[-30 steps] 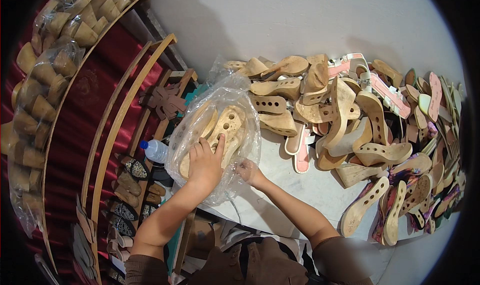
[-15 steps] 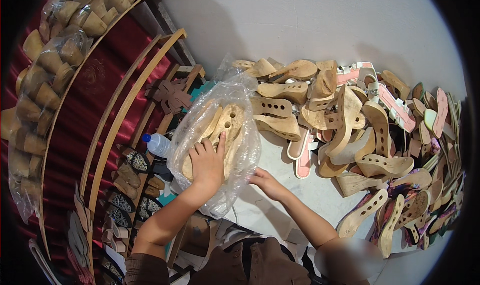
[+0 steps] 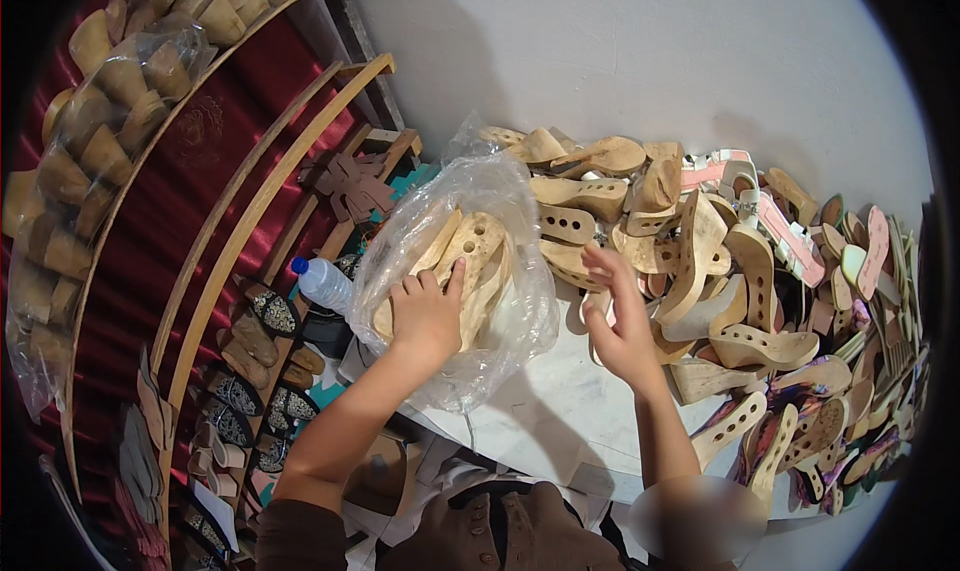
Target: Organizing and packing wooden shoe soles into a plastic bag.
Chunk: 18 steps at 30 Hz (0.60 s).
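Observation:
My left hand (image 3: 426, 316) reaches into a clear plastic bag (image 3: 535, 271) lying on the white tabletop. Inside are several wooden wedge-heel shoe soles (image 3: 478, 233), one with round holes near its end. My left fingers lie over these soles, the index finger stretched out and the thumb hidden. To the right of the bag, my right hand (image 3: 622, 326) is raised, holding nothing, its thumb apart from the fingers. Beyond it is a heap of wooden wedge soles (image 3: 690, 261), several with rows of holes.
Pink and white sandals (image 3: 785, 231) are mixed into the heap, with flat soles (image 3: 890, 321) stacked at the far right. A blue-capped plastic bottle (image 3: 325, 286) stands left of the bag. Wooden shelving (image 3: 235, 211) holds shoes; bagged wooden blocks (image 3: 100, 161) sit farther left.
My right hand has left the bag's near right edge, risen and moved right. The bag's right side now spreads wider. My left hand stays on the soles.

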{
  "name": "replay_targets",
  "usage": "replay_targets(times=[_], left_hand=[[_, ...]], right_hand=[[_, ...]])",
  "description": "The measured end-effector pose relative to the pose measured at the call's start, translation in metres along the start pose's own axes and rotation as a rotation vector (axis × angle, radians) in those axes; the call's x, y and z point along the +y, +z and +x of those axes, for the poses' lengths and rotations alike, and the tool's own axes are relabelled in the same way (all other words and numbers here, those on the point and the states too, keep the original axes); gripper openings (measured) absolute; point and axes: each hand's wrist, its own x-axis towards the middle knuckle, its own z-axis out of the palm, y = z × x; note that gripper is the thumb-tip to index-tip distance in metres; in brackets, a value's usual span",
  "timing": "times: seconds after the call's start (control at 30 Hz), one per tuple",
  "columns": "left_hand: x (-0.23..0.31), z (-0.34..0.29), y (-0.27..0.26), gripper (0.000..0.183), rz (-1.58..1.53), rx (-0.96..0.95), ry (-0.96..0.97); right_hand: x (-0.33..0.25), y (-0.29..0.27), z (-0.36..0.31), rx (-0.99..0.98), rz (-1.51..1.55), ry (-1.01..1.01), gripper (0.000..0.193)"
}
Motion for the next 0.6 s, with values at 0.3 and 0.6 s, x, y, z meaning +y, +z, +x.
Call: replay_targets(times=[0.3, 0.6], left_hand=[[-0.053, 0.001, -0.059, 0.092, -0.476, -0.333, 0.145], [-0.061, 0.007, -0.044, 0.094, -0.547, -0.307, 0.227]], right_hand=[[-0.044, 0.064, 0.056, -1.139, -0.709, 0.001, 0.028], [0.011, 0.128, 0.034, -1.114, -1.050, -0.664, 0.033]])
